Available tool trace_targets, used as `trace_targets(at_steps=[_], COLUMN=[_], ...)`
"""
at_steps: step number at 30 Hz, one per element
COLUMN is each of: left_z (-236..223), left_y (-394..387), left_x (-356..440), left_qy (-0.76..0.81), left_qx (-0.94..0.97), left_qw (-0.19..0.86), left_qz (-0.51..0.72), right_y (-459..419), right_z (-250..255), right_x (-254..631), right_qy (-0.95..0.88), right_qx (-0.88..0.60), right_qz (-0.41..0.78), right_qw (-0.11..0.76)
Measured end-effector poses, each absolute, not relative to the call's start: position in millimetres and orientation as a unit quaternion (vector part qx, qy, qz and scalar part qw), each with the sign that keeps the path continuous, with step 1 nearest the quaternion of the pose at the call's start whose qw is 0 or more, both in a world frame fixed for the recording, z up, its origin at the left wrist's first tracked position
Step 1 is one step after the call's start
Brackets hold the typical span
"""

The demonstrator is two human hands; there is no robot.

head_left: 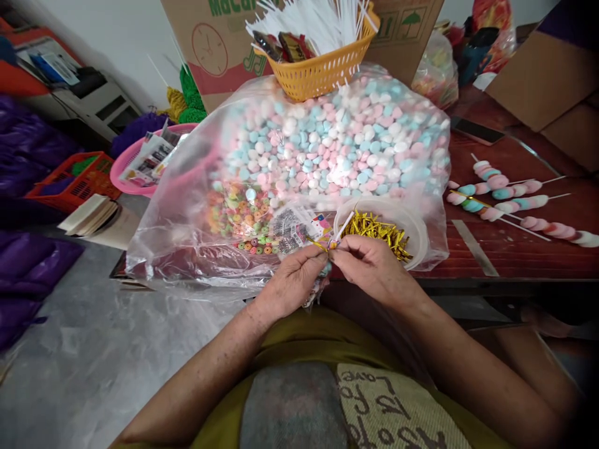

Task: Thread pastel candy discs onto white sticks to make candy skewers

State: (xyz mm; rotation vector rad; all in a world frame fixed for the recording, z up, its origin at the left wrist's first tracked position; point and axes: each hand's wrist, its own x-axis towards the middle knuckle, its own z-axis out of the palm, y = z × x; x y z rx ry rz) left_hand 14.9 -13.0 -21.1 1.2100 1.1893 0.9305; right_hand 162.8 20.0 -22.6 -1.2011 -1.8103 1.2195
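Observation:
My left hand [297,277] and my right hand [367,265] meet close together in front of my body, both closed in a pinch. Between the fingertips is a gold twist tie [317,243] at the gathered neck of a small clear wrapper. A short white stick [345,226] pokes up past my right fingers. The wrapped sweets [318,290] hang under my hands, mostly hidden by my left hand. Just beyond my right hand, a translucent bowl [421,240] holds many loose gold twist ties [374,231].
A large clear bag of pastel marshmallows [337,143] covers the table's middle. A yellow basket of white sticks [318,68] rests on its far side. Ring-shaped candies [243,215] lie left. Marshmallow skewers [515,193] and a phone [477,130] lie right. A pink basin [124,168] stands left.

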Motion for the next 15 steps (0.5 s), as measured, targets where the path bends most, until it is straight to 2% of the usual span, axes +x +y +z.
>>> trace_targets(at_steps=[3, 7, 9, 12, 15], left_z=[-20.0, -25.5, -27.4, -28.6, -29.4], left_y=[-14.6, -16.2, -16.0, -13.0, -9.1], left_x=[15.1, 18.7, 17.5, 10.8, 3.7], left_qy=[0.505, 0.534, 0.512, 0.431, 0.345], left_qx=[0.53, 0.539, 0.544, 0.453, 0.318], left_qw=[0.56, 0.486, 0.489, 0.636, 0.791], left_qz=[0.388, 0.435, 0.45, 0.451, 0.392], right_y=[18.5, 12.8, 11.5, 14.8, 22.1], right_z=[-19.4, -18.7, -17.6, -10.3, -0.3], right_x=[163.6, 163.9, 166.9, 174.1, 177.8], right_qy=[-0.703, -0.726, -0.744, -0.827, -0.887], right_qx=[-0.469, -0.483, -0.464, -0.355, -0.231], right_qz=[0.43, 0.363, 0.349, 0.312, 0.287], right_qw=[0.318, 0.329, 0.33, 0.303, 0.279])
